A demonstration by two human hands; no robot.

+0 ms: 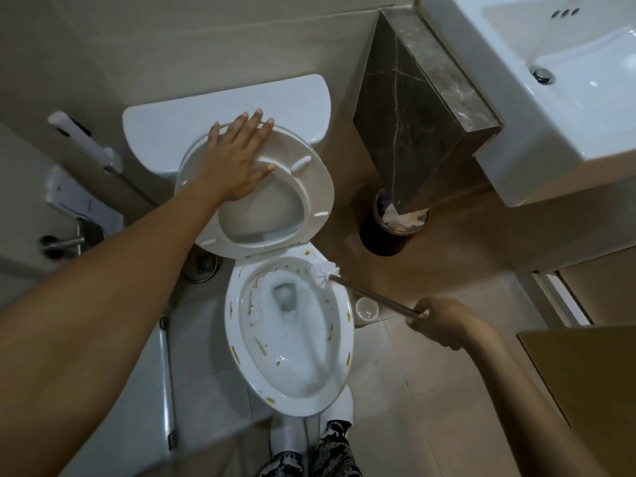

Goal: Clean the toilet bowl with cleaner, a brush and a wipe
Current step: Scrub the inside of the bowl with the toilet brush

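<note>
The left hand (pixel 237 160) presses flat, fingers straight, on the raised white plastic seat (pixel 309 187). The white ceramic toilet bowl (pixel 346 339) shows yellow-brown spots, so scrubbing seems barely begun. The right hand (pixel 437 321) grips the white-bristled, metal-handled brush (pixel 325 271) at the rim; wiping remains.

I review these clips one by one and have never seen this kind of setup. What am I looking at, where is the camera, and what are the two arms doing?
No machine here: one wide-angle camera sits on a person's head, looking down at their own bare arms and feet. The left hand presses flat on the raised white plastic toilet seat, holding it up against the white cistern. The right hand grips the thin metal handle of a white-bristled toilet brush, whose head rests at the rim of the stained white toilet bowl. Beside it stand a dark round waste bin with paper and a white washbasin.
</note>
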